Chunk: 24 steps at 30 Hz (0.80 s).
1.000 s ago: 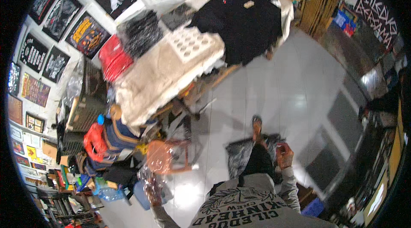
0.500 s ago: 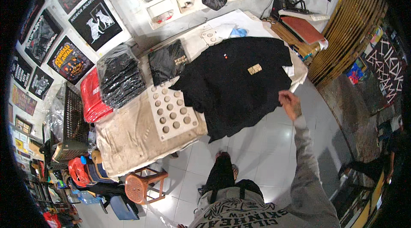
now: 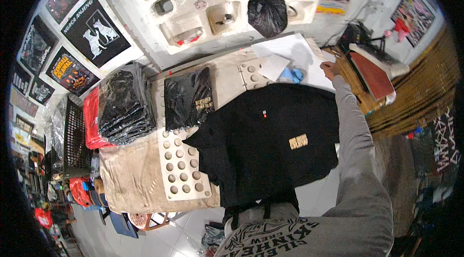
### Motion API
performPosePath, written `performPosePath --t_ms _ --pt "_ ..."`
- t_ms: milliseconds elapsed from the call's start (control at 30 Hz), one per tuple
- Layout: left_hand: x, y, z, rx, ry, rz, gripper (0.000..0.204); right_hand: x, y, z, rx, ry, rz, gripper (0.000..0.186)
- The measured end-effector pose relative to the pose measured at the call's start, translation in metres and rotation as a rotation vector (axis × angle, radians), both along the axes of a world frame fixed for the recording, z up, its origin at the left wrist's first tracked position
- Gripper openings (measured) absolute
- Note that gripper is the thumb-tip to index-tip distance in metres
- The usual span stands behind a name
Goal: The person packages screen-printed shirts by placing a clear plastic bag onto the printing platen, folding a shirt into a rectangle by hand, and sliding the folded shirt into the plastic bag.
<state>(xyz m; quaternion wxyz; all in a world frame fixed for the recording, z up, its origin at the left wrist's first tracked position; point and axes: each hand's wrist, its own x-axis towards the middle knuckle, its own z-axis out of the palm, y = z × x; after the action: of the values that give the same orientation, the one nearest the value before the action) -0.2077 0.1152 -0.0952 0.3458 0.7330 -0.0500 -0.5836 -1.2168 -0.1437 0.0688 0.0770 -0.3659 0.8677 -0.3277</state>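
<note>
"What are the hands doing?"

"The right hand (image 3: pixel 330 70) is beside the white sheet (image 3: pixel 309 56), fingers loosely bent; I can't tell whether they pinch anything. The left hand is out of view, its state unknown."

"And the black shirt (image 3: pixel 261 155)?"

"Spread across the counter (image 3: pixel 130 179), below that reaching arm, partly over the holed white board (image 3: pixel 200 188)."

"What might go wrong?"

"The grey sleeve (image 3: pixel 355 146) passes along the shirt's right side, so a quick pull back could drag the cloth. Its near edge is close to the person's waist; leaning in could rumple it. Farther left, the bagged stack (image 3: pixel 125 105) might slide if knocked, since plastic looks slippery."

"Any writing?"

"Pale block lettering on the shirt's small patch (image 3: pixel 298 141), gold-toned print on the wrapped black garment (image 3: pixel 188 105), dark capitals across the wearer's sweatshirt (image 3: pixel 285 237). Out on the wall, a black poster (image 3: pixel 95 32) has white capitals above two white animal figures."
</note>
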Motion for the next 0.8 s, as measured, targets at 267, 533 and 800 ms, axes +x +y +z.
performPosePath --t_ms 267,533,800 --pt "-0.13 0.066 0.013 0.051 -0.052 0.292 0.03 -0.107 -0.172 -0.057 0.122 0.508 -0.137 0.076" --pt "-0.26 0.171 0.041 0.117 -0.04 0.541 0.031 -0.11 -0.167 -0.038 0.149 0.365 0.424 0.066" --pt "-0.275 0.237 0.063 0.044 -0.07 0.744 0.032 0.072 -0.046 0.122 -0.139 0.591 0.818 0.025"
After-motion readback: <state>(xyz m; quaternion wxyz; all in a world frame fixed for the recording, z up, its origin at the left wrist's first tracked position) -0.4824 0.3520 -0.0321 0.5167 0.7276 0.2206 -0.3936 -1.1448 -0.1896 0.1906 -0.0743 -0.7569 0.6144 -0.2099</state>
